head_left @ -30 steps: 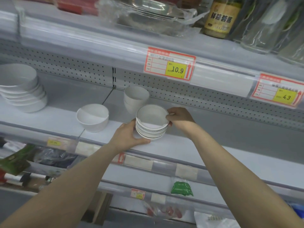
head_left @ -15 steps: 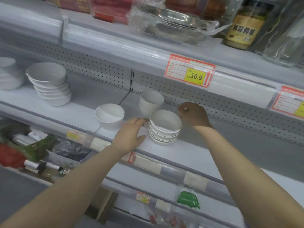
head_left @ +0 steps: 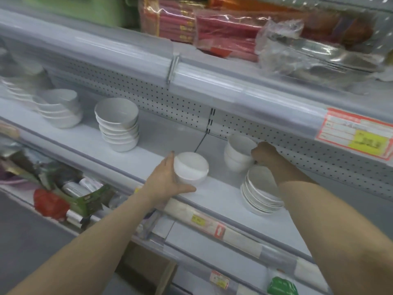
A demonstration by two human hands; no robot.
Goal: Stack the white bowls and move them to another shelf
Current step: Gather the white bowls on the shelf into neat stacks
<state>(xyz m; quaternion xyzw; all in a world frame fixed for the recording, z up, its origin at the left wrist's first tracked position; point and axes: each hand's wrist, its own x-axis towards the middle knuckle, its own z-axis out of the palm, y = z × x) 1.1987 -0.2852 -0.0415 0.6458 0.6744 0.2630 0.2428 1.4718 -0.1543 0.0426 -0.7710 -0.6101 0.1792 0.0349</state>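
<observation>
Left hand (head_left: 168, 182): fingers curled round single white bowl (head_left: 192, 170) on shelf (head_left: 223, 199)
Right hand (head_left: 264, 153): fingers gripping stacked deep bowls (head_left: 237, 154)
Shallow bowl stack (head_left: 260, 194): just nearer than right fingers

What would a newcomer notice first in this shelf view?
Both arms reach in: the left grip holds a single white bowl near the shelf front edge. The right grip holds the two-bowl stack by the perforated back panel. Next come the shallow-bowl stack just in front of that grip and the taller bowl stack further left.
</observation>
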